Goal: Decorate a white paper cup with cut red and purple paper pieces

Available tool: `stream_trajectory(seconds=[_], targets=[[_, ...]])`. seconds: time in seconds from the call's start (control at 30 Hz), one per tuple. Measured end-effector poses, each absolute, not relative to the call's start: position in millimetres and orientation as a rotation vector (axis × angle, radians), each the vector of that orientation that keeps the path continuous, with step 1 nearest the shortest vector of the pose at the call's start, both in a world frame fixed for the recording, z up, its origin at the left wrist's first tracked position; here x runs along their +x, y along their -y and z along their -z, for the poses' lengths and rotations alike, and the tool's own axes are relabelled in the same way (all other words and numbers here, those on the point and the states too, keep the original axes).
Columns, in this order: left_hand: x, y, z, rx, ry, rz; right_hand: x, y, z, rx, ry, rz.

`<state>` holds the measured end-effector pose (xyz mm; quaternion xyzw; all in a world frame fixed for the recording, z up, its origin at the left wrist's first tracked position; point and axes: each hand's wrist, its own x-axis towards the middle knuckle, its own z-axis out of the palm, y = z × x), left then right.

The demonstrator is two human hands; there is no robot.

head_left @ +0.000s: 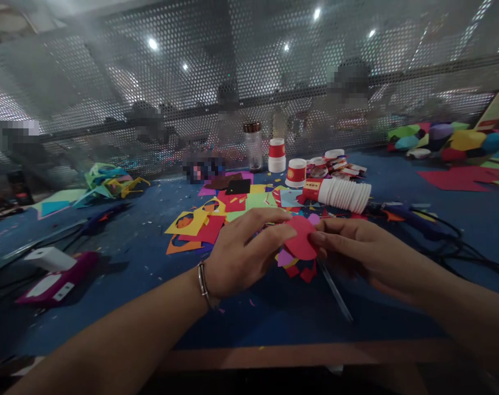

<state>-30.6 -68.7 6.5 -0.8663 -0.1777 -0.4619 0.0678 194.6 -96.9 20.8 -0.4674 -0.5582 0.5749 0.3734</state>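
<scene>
My left hand (pixel 242 253) and my right hand (pixel 358 249) meet above the blue table (pixel 151 307), both pinching one rounded red paper cutout (pixel 301 237). The left fingers close on its left edge, the right fingers on its right edge. A metal bracelet sits on my left wrist. Under the cutout lie small red, purple and yellow paper scraps (pixel 294 266). A thin grey stick (pixel 335 293) lies on the table just below my right hand.
Coloured paper sheets with cut-out holes (pixel 210 219) lie beyond my hands. A stack of white paper cups (pixel 344 195) lies on its side; red-and-white cups (pixel 295 173) and a clear jar (pixel 253 145) stand behind. A glue gun with cable (pixel 414 219) lies right, a magenta box (pixel 56 277) left, perforated screen behind.
</scene>
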Motion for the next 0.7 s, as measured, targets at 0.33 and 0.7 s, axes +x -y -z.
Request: stream_trajectory(seconds=[0.33,0.7], targets=[[-22,56,-12,-3.480,1.747,1.924,206,91,-20,-1.367,1.747,-1.300],[-27,47,-7,-3.124,2.326,2.490,261,80,-33,-1.634,1.832,-0.444]])
